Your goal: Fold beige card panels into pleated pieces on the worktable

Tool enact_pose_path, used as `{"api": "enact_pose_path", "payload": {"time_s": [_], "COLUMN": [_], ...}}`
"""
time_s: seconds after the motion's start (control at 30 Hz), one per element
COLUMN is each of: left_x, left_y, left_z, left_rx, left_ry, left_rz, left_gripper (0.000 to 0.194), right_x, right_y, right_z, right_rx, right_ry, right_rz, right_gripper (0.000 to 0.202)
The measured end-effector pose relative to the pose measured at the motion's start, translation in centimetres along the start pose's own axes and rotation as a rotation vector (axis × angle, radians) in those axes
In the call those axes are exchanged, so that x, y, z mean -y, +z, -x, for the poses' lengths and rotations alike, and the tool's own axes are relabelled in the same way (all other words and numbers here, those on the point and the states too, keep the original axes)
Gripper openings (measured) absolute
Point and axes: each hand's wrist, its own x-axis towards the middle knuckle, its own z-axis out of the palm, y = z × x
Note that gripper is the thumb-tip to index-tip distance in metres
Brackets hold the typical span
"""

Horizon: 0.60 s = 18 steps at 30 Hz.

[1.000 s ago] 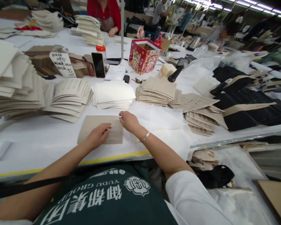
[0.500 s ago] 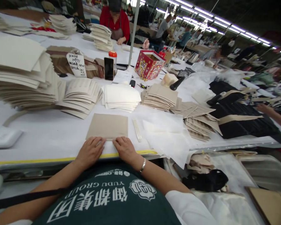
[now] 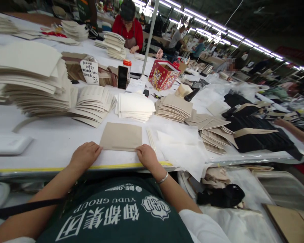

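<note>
A flat beige fabric panel (image 3: 121,136) lies on the white table in front of me. At its near left corner is my left hand (image 3: 85,154), closed, with the thumb and fingertips on the edge. My right hand (image 3: 147,156) pinches the near right corner, its fingers curled together. Just right of the panel rest thin cream strips (image 3: 151,140), close to my right hand. A sheet of white paper (image 3: 179,141) spreads out beyond them and hangs over the table's front edge.
Behind the panel stand a white stack (image 3: 134,106), a beige stack (image 3: 174,107) and a tall cream stack (image 3: 38,81). Black pieces (image 3: 260,135) lie to the right. A phone (image 3: 122,77) and red box (image 3: 163,75) sit farther back. Across the table works a person in red (image 3: 128,30).
My hands have moved apart along the panel's near edge, from its middle out to the two corners. The camera view has shifted slightly.
</note>
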Motion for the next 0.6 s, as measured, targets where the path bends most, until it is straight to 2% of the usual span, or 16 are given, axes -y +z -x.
{"api": "enact_pose_path", "payload": {"time_s": [0.07,0.13,0.2,0.27,0.33,0.5,0.6], "left_x": [-1.0,-2.8,-4.6,-5.6,-5.9,-5.2,-4.7], "left_y": [0.4,1.5,2.9,4.1,4.7,3.8,2.5], "left_z": [-1.2,-2.5,-3.3,-3.6,-3.4,-2.7,-3.0], "left_rx": [-0.072,-0.124,-0.092,-0.075,-0.078,-0.05,0.013], "left_ry": [0.048,0.17,0.245,0.207,0.147,0.058,-0.021], "left_rz": [0.02,0.102,0.154,0.147,0.116,-0.034,-0.122], "left_gripper": [0.031,0.028,0.026,0.024,0.023,0.022,0.032], "right_x": [0.7,1.6,2.3,2.5,2.3,1.7,1.6], "right_y": [-0.1,0.6,1.7,2.9,3.8,4.0,3.3], "right_z": [-0.8,-1.6,-2.1,-2.2,-2.0,-1.6,-2.2], "right_rx": [-0.064,-0.124,-0.129,-0.118,-0.127,-0.171,-0.153], "right_ry": [-0.01,-0.087,-0.163,-0.193,-0.194,-0.145,-0.114], "right_rz": [-0.057,-0.095,-0.088,-0.037,0.008,0.012,0.038], "right_gripper": [0.026,0.029,0.031,0.03,0.029,0.02,0.014]}}
